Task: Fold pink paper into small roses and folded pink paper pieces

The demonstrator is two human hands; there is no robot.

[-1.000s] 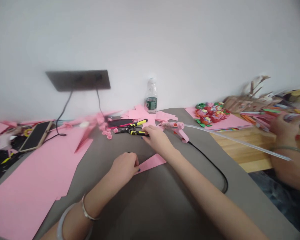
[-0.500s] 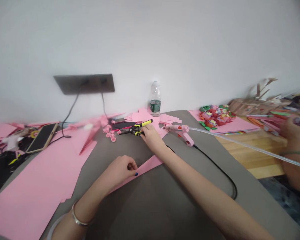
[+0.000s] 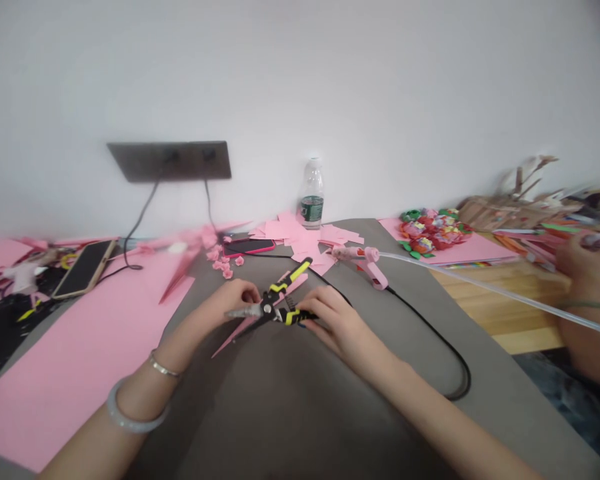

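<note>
Wire cutters [image 3: 275, 308] lie crosswise, handles clasped by the right hand [image 3: 333, 327], nose at the curled left hand [image 3: 233, 303], grip unclear, over a pink paper strip [image 3: 234, 337].

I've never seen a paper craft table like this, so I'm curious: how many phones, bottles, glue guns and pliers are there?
Phones: 2 (a black-screened phone and a pink-cased phone)
Plastic bottles: 1 (a water bottle)
Glue guns: 1 (a pink hot glue gun)
Pliers: 1 (the yellow-handled pliers)
Total: 5
</note>
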